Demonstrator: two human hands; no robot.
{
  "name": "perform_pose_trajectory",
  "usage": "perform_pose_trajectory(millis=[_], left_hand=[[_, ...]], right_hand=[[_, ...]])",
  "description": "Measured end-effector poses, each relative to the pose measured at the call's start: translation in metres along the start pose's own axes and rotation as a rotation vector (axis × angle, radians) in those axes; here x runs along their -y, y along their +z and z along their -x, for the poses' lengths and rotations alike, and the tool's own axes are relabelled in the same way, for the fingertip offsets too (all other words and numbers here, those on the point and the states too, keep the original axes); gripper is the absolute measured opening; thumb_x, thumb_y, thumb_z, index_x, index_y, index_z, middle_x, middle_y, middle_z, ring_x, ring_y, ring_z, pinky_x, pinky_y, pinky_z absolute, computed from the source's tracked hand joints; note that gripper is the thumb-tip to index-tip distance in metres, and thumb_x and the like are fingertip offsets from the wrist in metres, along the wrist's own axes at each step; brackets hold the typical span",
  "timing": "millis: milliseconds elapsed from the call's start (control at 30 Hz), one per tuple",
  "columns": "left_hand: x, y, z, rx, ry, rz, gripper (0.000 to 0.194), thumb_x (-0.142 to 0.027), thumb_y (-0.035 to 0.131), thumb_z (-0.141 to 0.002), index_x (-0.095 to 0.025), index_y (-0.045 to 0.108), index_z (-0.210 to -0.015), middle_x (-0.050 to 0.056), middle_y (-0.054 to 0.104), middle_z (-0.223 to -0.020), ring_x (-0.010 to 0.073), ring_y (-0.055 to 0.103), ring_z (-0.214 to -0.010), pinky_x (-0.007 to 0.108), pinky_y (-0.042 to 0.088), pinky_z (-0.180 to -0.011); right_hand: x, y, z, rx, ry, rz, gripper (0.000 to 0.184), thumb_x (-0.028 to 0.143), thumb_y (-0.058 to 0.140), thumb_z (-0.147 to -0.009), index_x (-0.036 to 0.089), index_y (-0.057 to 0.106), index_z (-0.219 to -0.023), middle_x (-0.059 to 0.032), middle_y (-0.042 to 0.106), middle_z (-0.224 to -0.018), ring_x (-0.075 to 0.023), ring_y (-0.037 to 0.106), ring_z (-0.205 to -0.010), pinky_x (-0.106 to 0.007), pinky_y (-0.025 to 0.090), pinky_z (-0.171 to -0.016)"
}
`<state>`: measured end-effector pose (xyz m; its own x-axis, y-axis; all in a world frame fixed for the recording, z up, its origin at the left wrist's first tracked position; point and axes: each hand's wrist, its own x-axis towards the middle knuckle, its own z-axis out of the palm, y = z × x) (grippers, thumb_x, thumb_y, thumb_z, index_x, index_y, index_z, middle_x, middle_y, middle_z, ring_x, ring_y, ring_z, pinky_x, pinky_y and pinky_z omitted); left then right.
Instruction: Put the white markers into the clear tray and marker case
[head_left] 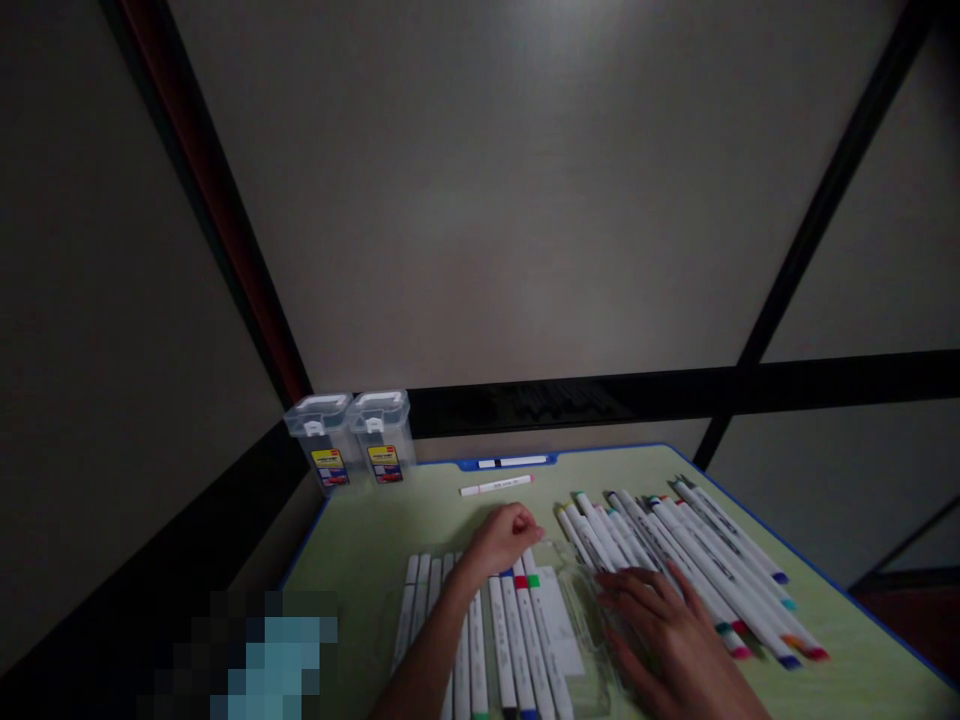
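My left hand (504, 540) is over the far end of a row of white markers (478, 650) lying side by side in a clear plastic case (600, 690). Its fingers are curled together; whether anything is inside them is hidden. My right hand (660, 625) lies with fingers stretched out at the case's right side, beside a loose pile of white markers (675, 550) with coloured ends. In the case, a few markers show red, green and blue bands near the top. A white sheet (561, 620) shows to the right of the row.
Two clear lidded boxes (321, 440) with yellow labels stand at the table's far left corner. One marker with pink ends (496, 486) lies alone near the back. A pen rests in the blue tray (469, 464) on the far edge. A wall (525, 250) rises behind the green table (360, 520).
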<state>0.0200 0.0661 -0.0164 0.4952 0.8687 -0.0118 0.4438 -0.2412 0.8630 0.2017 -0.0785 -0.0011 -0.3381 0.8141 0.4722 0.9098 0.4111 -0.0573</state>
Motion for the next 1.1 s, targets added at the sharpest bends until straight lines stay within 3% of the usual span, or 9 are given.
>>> perform_pose_trajectory(millis=[400, 533, 733, 1100], left_hand=[[-0.002, 0.001, -0.001, -0.009, 0.011, -0.069, 0.013, -0.025, 0.054, -0.072, -0.013, 0.058, -0.076, 0.001, 0.061, -0.068, 0.0123, 0.055, -0.064, 0.020, 0.040, -0.056], [-0.009, -0.001, 0.003, -0.062, 0.013, -0.164, 0.011, -0.023, 0.052, -0.074, -0.014, 0.058, -0.077, 0.001, 0.061, -0.069, 0.0132, 0.056, -0.064, 0.021, 0.040, -0.056], [-0.024, -0.010, 0.011, -0.235, 0.026, -0.407, 0.014, -0.010, 0.046, -0.073, -0.018, 0.056, -0.077, 0.004, 0.058, -0.086, 0.0168, 0.053, -0.083, 0.028, 0.040, -0.078], [-0.028, -0.014, 0.021, -0.317, 0.033, -0.678, 0.028, -0.014, 0.043, -0.076, -0.016, 0.054, -0.102, 0.009, 0.049, -0.111, 0.0242, 0.041, -0.109, 0.039, 0.032, -0.094]], right_hand=[[0.004, -0.001, -0.002, 0.002, 0.005, -0.028, 0.027, 0.020, 0.051, -0.074, 0.026, 0.061, -0.098, -0.0039, 0.066, -0.099, -0.0249, 0.057, -0.096, -0.049, 0.029, -0.093], [0.003, -0.001, -0.002, 0.015, -0.001, -0.024, 0.026, 0.021, 0.050, -0.075, 0.026, 0.061, -0.098, -0.0040, 0.065, -0.099, -0.0260, 0.057, -0.095, -0.051, 0.030, -0.091], [0.000, 0.002, 0.000, -0.009, -0.031, -0.021, 0.027, 0.021, 0.050, -0.076, 0.026, 0.061, -0.100, -0.0039, 0.065, -0.101, -0.0254, 0.057, -0.096, -0.050, 0.031, -0.092], [-0.001, 0.004, 0.001, 0.003, -0.044, -0.008, 0.026, 0.022, 0.051, -0.075, 0.026, 0.060, -0.099, -0.0038, 0.064, -0.101, -0.0273, 0.056, -0.096, -0.052, 0.031, -0.090]])
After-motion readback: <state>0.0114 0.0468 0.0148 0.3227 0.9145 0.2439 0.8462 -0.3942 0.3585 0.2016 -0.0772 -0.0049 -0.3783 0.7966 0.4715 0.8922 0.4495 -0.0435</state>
